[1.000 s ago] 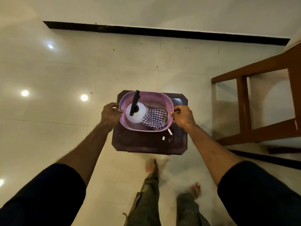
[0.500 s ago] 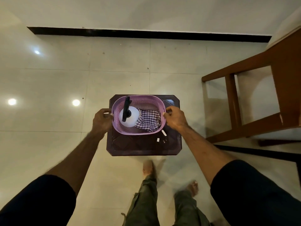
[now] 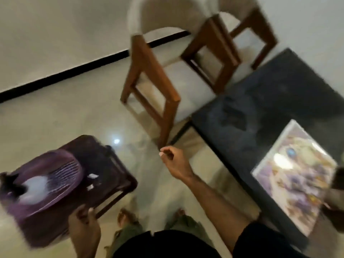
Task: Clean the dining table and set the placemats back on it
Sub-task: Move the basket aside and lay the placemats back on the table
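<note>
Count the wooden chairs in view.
2. One chair stands on the floor left of the dark table's corner; the second chair sits behind it along the table's far side. The frame is blurred, and more may be out of view.

A: Lower left of frame: left hand [image 3: 84, 227] at near edge of purple basket [image 3: 44, 185] on dark stool [image 3: 113, 168]; grip blurred.
B: Right hand [image 3: 174, 162] mid-frame, fingers loosely curled, holding nothing. Placemat [image 3: 292, 181] on dark table [image 3: 260, 116], right.
</note>
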